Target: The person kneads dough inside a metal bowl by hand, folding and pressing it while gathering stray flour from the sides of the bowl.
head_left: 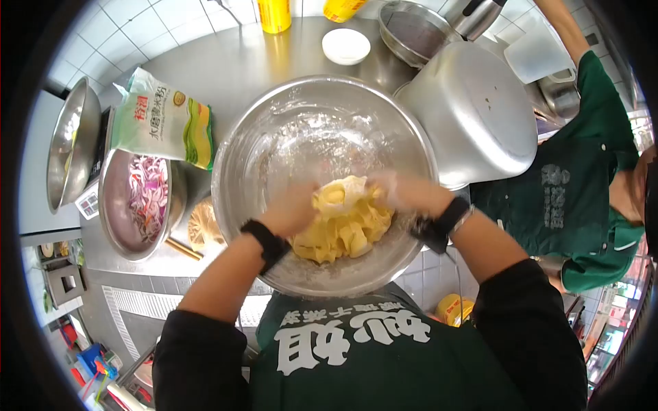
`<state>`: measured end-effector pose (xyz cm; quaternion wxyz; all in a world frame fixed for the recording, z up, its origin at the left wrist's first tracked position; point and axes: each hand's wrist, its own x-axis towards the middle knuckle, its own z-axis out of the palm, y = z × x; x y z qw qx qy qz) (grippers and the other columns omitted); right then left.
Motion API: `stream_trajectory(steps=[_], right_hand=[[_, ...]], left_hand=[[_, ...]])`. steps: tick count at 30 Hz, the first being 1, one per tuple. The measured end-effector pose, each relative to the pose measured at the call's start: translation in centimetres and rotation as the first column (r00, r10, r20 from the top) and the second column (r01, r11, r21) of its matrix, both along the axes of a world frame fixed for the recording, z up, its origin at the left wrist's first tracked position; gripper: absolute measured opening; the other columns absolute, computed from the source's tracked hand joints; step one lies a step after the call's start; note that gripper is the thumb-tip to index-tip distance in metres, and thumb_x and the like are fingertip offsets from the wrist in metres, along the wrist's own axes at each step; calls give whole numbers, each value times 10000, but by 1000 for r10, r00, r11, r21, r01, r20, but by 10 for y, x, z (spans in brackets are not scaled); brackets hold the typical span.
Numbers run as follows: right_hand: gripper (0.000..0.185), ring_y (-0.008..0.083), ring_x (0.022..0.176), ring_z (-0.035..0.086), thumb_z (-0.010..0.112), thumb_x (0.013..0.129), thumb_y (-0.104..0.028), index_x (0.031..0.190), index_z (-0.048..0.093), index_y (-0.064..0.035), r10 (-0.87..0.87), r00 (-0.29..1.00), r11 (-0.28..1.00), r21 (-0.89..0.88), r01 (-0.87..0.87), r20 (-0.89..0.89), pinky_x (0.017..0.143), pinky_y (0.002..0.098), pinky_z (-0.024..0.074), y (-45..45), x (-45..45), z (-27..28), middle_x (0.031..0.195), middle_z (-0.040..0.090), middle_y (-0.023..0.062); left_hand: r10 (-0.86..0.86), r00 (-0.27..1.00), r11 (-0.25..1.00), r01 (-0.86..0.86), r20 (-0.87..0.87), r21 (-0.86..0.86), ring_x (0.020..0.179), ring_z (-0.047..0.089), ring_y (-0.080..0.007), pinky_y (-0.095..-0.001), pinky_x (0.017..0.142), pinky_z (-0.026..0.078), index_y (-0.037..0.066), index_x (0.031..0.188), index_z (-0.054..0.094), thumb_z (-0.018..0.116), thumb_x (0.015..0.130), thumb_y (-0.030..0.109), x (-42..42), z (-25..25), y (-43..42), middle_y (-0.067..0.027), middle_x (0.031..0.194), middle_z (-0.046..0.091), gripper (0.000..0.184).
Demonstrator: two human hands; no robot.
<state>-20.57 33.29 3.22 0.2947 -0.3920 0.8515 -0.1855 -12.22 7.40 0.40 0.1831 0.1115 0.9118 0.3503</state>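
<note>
Yellow dough, one lump in one metal bowl, is grasped by two hands

Mixing bowl — glossy metal; dough matt, uneven; pot — satiny metal.

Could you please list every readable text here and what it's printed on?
"水磨…米粉": rice flour bag; middle character and red print unclear.
"姐": wearer's apron, upside down; its other lettering is unclear.
Too small or blurred: co-worker's apron, yellow can.
</note>
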Motion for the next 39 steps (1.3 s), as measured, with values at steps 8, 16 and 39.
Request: stream_trajectory(steps=[8,16,39], right_hand=[[755,305,833,640,553,770,-627,1130,577,37,-283,929,892,422,164,237,747,338,492,-31,-17,-43,935,654,212],[319,335,777,628,583,836,-245,1047,579,-6,107,930,987,74,-141,353,704,395,496,1,68,0,854,643,179],[619,252,740,618,620,758,-570,893,661,33,-489,802,821,492,290,344,652,306,471,-33,14,-19,826,643,193]], left_hand=[[101,699,967,-236,708,95,762,606,-189,-356,629,512,-53,1063,556,733,742,386,-9,-29,4,-98,858,626,572],[-84,975,995,71,206,72,797,629,-390,-424,702,501,-44,993,561,691,761,284,52,32,36,-245,866,634,422],[339,819,936,-345,462,-74,1065,561,-306,-359,897,440,-89,1188,499,505,760,721,-5,-32,28,-225,1159,572,916]])
